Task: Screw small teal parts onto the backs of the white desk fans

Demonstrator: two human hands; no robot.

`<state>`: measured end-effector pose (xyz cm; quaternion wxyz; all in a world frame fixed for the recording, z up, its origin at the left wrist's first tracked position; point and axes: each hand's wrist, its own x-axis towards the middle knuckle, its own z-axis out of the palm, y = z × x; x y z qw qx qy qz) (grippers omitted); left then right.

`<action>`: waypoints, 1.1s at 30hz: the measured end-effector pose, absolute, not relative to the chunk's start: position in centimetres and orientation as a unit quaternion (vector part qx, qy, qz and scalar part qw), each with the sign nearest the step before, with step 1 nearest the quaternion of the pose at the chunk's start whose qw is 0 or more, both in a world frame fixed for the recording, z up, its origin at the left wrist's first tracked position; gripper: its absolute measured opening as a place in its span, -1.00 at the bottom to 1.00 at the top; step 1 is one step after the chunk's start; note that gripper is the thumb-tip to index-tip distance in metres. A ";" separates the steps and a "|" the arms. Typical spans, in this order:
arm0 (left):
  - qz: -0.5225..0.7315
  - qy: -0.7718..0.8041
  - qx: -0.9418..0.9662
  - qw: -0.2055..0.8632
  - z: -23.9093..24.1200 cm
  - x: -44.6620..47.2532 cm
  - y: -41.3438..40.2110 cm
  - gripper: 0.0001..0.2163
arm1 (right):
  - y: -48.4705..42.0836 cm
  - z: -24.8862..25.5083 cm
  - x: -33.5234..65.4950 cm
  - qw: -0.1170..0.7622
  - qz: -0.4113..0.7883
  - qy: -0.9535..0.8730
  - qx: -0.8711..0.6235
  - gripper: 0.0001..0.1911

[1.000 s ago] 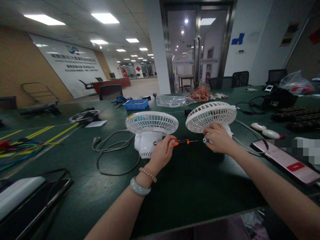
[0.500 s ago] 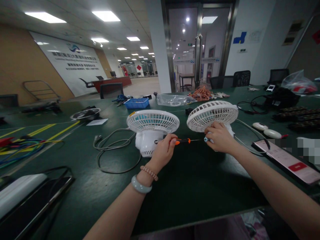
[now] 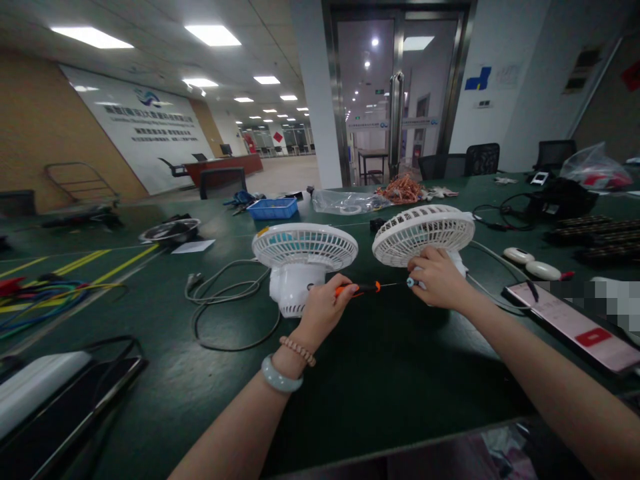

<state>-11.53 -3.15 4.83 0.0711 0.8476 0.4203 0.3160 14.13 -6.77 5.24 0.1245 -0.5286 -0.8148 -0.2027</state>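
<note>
In the left hand [image 3: 326, 305], the screwdriver [image 3: 369, 288] is grasped by its handle, the shaft being directed at a small blue-ended part [image 3: 411, 283] enclosed by the fingers of the right hand [image 3: 439, 279], at the near side of the right fan [image 3: 423, 235]. The left grip has been re-seated over the last half second, exposing more orange handle; as the shaft's line is kept, handle rotation is judged to be under way. The left fan [image 3: 300, 267] is seated alongside on the green table [image 3: 380, 393].
</note>
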 end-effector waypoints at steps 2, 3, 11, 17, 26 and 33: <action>0.322 0.415 0.848 0.067 4.8 -11.5 -3.1 -0.69 | -6.8 5.2 14.2 0.127 -0.202 -0.814 -0.529 -0.78; 0.327 0.411 0.849 0.062 4.8 -11.5 -3.1 -0.69 | -6.8 5.2 14.2 0.127 -0.202 -0.814 -0.529 -0.77; 0.353 0.381 0.854 0.026 5.0 -11.4 -3.3 -0.72 | -6.8 5.4 14.0 0.127 -0.206 -0.813 -0.529 -0.77; 0.354 0.378 0.854 0.039 4.9 -11.3 -3.2 -0.75 | -6.8 5.3 14.0 0.125 -0.206 -0.813 -0.530 -0.77; 0.302 0.404 0.862 0.049 5.0 -11.1 -3.5 -0.70 | -6.7 5.2 14.1 0.123 -0.205 -0.812 -0.533 -0.78; 0.304 0.393 0.865 0.076 5.3 -11.4 -4.0 -0.76 | -6.8 5.3 14.0 0.118 -0.206 -0.812 -0.533 -0.79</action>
